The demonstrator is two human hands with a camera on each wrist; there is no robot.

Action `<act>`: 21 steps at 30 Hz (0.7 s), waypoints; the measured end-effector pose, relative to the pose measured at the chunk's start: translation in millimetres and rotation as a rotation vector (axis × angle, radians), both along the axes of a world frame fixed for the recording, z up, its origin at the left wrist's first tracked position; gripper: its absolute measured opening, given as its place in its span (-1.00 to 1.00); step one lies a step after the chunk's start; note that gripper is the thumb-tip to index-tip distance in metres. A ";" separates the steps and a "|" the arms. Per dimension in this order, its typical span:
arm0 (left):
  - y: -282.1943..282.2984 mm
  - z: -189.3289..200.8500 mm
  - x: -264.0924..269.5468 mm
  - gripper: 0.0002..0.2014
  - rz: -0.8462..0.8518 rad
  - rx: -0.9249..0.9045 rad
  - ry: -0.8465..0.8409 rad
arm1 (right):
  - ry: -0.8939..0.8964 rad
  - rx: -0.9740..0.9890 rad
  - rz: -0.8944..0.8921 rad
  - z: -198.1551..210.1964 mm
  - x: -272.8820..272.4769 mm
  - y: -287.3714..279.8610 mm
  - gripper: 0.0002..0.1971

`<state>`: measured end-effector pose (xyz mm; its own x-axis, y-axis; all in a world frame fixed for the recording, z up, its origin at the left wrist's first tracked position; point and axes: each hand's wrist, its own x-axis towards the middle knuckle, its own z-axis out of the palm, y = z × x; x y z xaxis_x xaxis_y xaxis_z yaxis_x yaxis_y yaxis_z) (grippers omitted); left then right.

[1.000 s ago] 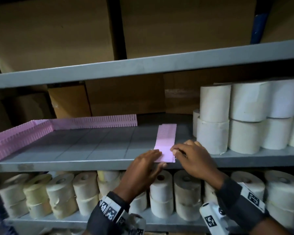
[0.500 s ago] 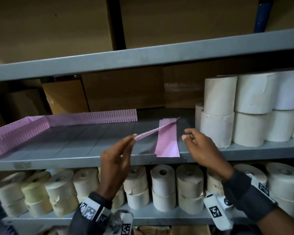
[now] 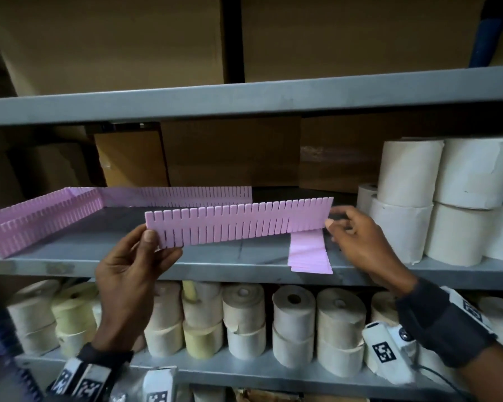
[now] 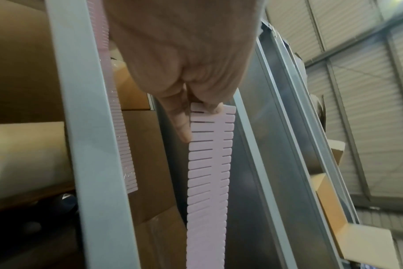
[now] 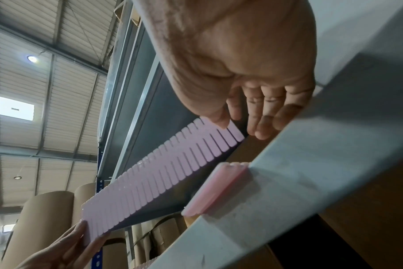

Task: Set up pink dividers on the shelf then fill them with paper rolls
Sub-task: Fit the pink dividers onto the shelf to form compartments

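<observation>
A pink slotted divider strip [image 3: 238, 224] is held level and upright on its long edge above the grey middle shelf [image 3: 215, 268]. My left hand [image 3: 154, 242] pinches its left end between thumb and fingers. My right hand [image 3: 331, 220] pinches the right end, thumb in front and fingers behind. A flat stack of pink dividers [image 3: 310, 253] lies on the shelf below the right end. Two dividers stand on the shelf: one along the back [image 3: 180, 195], one down the left side [image 3: 41, 219]. The wrist views show the held strip [image 4: 209, 172] [image 5: 173, 163] and the stack [image 5: 216, 187].
Wrapped white paper rolls [image 3: 418, 198] are stacked two high on the right of the middle shelf. The lower shelf holds several more rolls [image 3: 244, 320]. Brown cartons [image 3: 230, 152] stand behind the shelf, and the upper shelf edge [image 3: 244, 97] runs close above.
My left hand lifted one divider off the stack and turned it upright, broadside to me. My right hand left the stack and took the strip's right end.
</observation>
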<state>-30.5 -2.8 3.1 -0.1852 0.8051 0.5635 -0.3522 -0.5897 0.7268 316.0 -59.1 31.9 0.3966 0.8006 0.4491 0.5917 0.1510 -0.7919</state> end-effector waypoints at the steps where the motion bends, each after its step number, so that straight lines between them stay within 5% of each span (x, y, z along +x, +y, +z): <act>1: 0.7 2.6 -9.7 -0.73 0.002 -0.011 -0.014 | -0.008 0.031 0.020 5.7 -5.0 3.7 -0.84; 13: -5.4 44.3 -125.5 -0.60 0.227 0.010 0.095 | -0.040 0.109 0.271 78.6 -107.1 80.6 -0.83; 21: -2.1 44.9 -192.6 -0.65 0.447 0.056 0.372 | 0.035 -0.005 0.429 91.1 -175.3 162.6 -0.87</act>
